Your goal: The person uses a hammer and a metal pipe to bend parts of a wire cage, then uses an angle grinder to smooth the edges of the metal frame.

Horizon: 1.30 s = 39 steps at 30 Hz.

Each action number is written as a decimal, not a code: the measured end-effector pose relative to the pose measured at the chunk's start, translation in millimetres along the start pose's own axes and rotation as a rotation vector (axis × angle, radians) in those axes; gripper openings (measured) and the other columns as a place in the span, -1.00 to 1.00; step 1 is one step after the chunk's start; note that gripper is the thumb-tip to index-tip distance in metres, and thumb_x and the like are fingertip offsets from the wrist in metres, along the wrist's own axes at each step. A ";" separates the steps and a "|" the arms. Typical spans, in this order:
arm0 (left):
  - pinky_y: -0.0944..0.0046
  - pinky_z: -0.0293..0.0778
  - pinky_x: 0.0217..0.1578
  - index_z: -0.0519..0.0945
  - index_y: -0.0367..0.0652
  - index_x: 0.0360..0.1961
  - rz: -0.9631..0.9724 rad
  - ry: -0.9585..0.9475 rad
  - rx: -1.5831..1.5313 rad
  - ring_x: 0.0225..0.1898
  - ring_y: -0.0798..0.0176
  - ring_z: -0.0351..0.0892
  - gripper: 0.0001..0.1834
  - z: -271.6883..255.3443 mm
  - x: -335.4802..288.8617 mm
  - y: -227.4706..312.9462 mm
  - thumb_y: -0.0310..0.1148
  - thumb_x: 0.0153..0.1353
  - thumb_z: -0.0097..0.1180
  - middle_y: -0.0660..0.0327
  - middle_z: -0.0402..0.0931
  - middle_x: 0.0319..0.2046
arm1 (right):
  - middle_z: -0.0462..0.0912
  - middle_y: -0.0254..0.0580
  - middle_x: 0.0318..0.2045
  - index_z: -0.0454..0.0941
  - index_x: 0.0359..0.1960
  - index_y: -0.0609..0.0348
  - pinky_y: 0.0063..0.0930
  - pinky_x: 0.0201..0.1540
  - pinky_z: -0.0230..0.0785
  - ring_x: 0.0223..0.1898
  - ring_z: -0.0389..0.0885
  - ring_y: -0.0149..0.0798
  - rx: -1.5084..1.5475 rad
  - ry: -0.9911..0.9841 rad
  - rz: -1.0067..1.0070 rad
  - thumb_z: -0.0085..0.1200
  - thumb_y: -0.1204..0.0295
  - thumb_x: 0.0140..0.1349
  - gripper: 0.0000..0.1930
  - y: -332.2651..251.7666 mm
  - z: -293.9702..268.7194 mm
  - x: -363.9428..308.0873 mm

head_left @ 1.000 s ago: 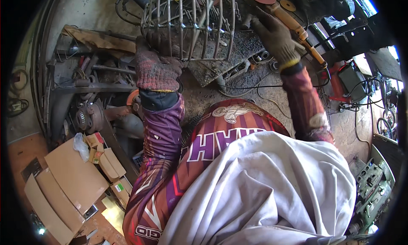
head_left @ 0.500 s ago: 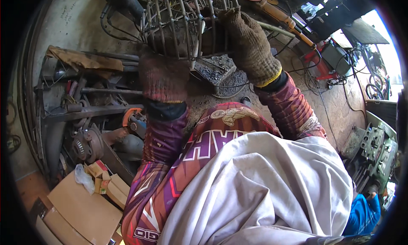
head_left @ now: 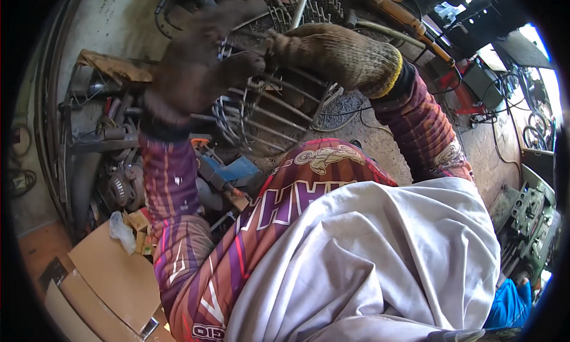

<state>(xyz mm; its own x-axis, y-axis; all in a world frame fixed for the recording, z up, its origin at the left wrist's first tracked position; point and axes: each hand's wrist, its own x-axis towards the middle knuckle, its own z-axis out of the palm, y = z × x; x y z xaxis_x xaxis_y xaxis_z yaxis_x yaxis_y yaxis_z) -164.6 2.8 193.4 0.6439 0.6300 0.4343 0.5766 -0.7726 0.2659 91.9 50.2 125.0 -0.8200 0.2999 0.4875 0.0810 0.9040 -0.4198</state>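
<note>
A round cage of welded metal rods (head_left: 276,113) hangs tilted in front of my body, its bars blurred. My right hand (head_left: 335,52), in a brown knit glove with a yellow cuff edge, is closed on the cage's far rim. My left hand (head_left: 199,63), in a darker brown glove, is at the cage's left end and smeared by motion. Its fingers look stretched out and apart from the thumb; any contact with the rods is unclear. The gloves hide part of the cage's far side.
Beyond the hands lies a rack with upright metal rods (head_left: 309,10). Metal frames and a motor-like part (head_left: 124,188) stand at left, above flattened cardboard (head_left: 113,271). Cables, a red stool (head_left: 454,93) and a long orange-brown tool (head_left: 404,18) lie right. A green machine (head_left: 531,217) stands far right, near a blue-sleeved person (head_left: 510,303).
The cage has turned and come nearer my body, uncovering the rod rack behind. My left hand has moved left and away, its fingers spreading. My right hand remains on the rim.
</note>
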 end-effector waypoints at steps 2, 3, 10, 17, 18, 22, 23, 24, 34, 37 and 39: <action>0.24 0.47 -0.02 0.58 -0.29 0.00 -0.385 -0.258 -0.501 -0.06 0.29 0.54 -0.34 9.6 -3.4 -0.2 0.17 0.26 0.22 0.14 0.60 -0.14 | 0.60 0.08 0.11 0.46 0.26 0.21 -0.18 0.19 0.47 0.08 0.61 0.04 0.019 -0.021 -0.203 0.01 0.24 0.42 -0.54 12.2 8.7 -0.3; 0.28 0.48 -0.10 0.61 -0.28 -0.07 -0.582 -0.381 -0.752 -0.14 0.34 0.55 -0.36 17.1 -7.3 -0.5 0.18 0.26 0.22 0.19 0.61 -0.21 | 0.60 0.09 0.11 0.46 0.26 0.23 -0.17 0.20 0.46 0.09 0.60 0.04 0.365 -0.017 -0.105 -0.01 0.19 0.42 -0.51 14.3 10.2 -3.9; 0.37 0.40 -0.38 0.60 -0.25 -0.22 -0.594 -0.042 -0.583 -0.39 0.46 0.47 -0.47 43.3 -42.8 18.7 0.10 0.26 0.25 0.34 0.53 -0.44 | 0.60 0.11 0.11 0.45 0.22 0.37 -0.12 0.25 0.39 0.16 0.57 0.02 2.119 0.061 0.503 -0.18 -0.22 0.41 -0.22 13.9 34.2 -58.5; 0.34 0.42 -0.37 0.62 -0.25 -0.32 -0.695 0.126 -0.310 -0.43 0.43 0.47 -0.43 61.4 -39.3 56.1 0.16 0.22 0.29 0.32 0.54 -0.48 | 0.63 0.02 0.06 0.47 0.18 0.38 -0.22 0.18 0.45 0.07 0.62 -0.12 2.112 0.303 0.479 -0.09 0.05 0.48 -0.44 -15.0 50.3 -101.2; 0.31 0.42 -0.39 0.64 -0.26 -0.36 -0.703 0.194 -0.340 -0.45 0.42 0.47 -0.43 65.4 -42.0 59.1 0.15 0.22 0.30 0.30 0.55 -0.50 | 0.63 0.04 0.07 0.45 0.21 0.38 -0.16 0.21 0.43 0.10 0.61 -0.07 2.103 0.295 0.453 -0.06 0.06 0.46 -0.43 -17.0 52.6 -104.6; 0.31 0.44 -0.39 0.60 -0.26 -0.31 -0.643 0.309 -0.391 -0.42 0.40 0.50 -0.51 75.5 -40.4 70.8 0.05 0.21 0.33 0.30 0.55 -0.46 | 0.62 0.09 0.07 0.41 0.24 0.38 -0.14 0.19 0.48 0.10 0.63 -0.05 1.902 0.324 0.402 0.05 0.24 0.41 -0.50 -23.9 47.7 -115.8; 0.32 0.45 -0.38 0.58 -0.25 -0.26 -0.641 0.312 -0.491 -0.40 0.38 0.52 -0.58 76.4 -46.2 69.4 -0.07 0.21 0.35 0.29 0.54 -0.41 | 0.63 0.10 0.06 0.40 0.24 0.38 -0.15 0.17 0.50 0.09 0.64 -0.05 1.921 0.332 0.410 0.06 0.26 0.41 -0.50 -28.9 41.1 -115.7; 0.32 0.47 -0.38 0.56 -0.25 -0.21 -0.640 0.315 -0.591 -0.39 0.35 0.53 -0.64 76.9 -51.8 68.4 -0.19 0.21 0.37 0.27 0.54 -0.37 | 0.63 0.11 0.06 0.40 0.24 0.37 -0.16 0.16 0.51 0.07 0.64 -0.05 1.868 0.326 0.446 0.07 0.27 0.40 -0.50 -31.1 36.9 -117.6; 0.19 0.68 -0.25 0.52 -0.35 0.00 -0.659 0.463 -0.987 -0.24 0.23 0.65 -0.70 96.2 -77.6 63.3 -0.35 0.37 0.09 0.04 0.60 -0.16 | 0.64 0.01 0.03 0.39 0.28 0.34 -0.30 0.12 0.52 0.02 0.64 -0.18 1.785 0.335 0.516 0.13 0.30 0.38 -0.48 -39.9 28.4 -129.2; 0.25 0.67 -0.21 0.48 -0.39 0.06 -0.674 0.334 -0.821 -0.18 0.21 0.65 -0.66 91.8 -83.4 59.9 -0.33 0.43 -0.04 -0.04 0.59 -0.10 | 0.62 0.08 0.07 0.31 0.33 0.35 -0.25 0.15 0.52 0.06 0.66 -0.11 1.760 0.331 0.496 0.19 0.33 0.33 -0.40 -42.5 25.4 -130.3; 0.27 0.67 -0.17 0.46 -0.41 0.09 -0.690 0.246 -0.529 -0.16 0.21 0.64 -0.64 91.3 -84.8 62.5 -0.33 0.45 -0.08 -0.05 0.59 -0.09 | 0.62 0.08 0.08 0.28 0.36 0.34 -0.26 0.15 0.52 0.07 0.65 -0.12 1.791 0.323 0.483 0.21 0.35 0.31 -0.36 -43.4 24.9 -130.0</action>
<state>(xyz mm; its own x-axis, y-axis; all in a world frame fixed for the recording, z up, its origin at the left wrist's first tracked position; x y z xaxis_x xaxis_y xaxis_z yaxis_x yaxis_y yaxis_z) -137.2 -91.7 94.7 0.0796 0.9791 0.1869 0.4490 -0.2026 0.8702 180.9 -35.6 60.8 -0.7690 0.6287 0.1157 -0.5419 -0.5451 -0.6396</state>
